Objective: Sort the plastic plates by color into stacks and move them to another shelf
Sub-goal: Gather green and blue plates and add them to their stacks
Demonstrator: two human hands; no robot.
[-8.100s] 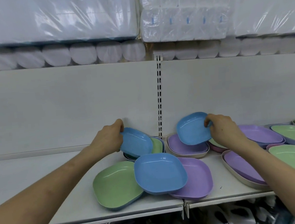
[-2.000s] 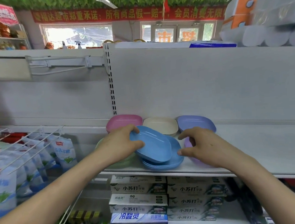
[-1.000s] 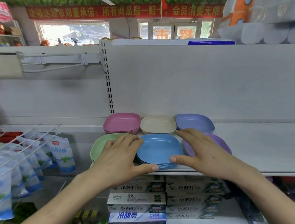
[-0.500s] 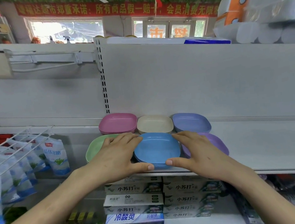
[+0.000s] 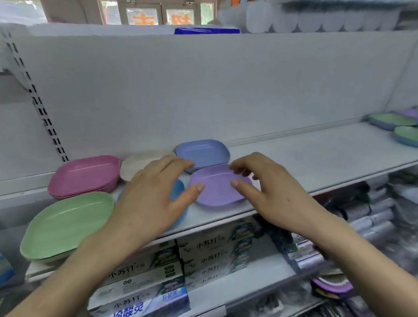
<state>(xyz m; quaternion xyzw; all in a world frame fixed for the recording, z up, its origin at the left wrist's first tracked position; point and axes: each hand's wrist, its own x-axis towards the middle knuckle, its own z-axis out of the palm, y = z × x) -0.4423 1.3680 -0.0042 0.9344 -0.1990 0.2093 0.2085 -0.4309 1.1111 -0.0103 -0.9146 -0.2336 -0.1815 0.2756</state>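
Beside the green stack (image 5: 67, 221), the blue stack (image 5: 179, 190) sat on the shelf (image 5: 316, 159), squared a moment before and since released. Left hand (image 5: 151, 201) and right hand (image 5: 274, 195) had drifted over the purple plate (image 5: 218, 186), fingers loose, holding nothing. The mixed plates (image 5: 407, 125) far right probably awaited sorting.

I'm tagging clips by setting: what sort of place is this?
Probably a small shop or supermarket: slotted shelving, boxed toothpaste stacked below the plates, and wrapped paper rolls up top.

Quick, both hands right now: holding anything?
Left hand: open, empty, over the blue plates.
Right hand: open, empty, above the purple plate.
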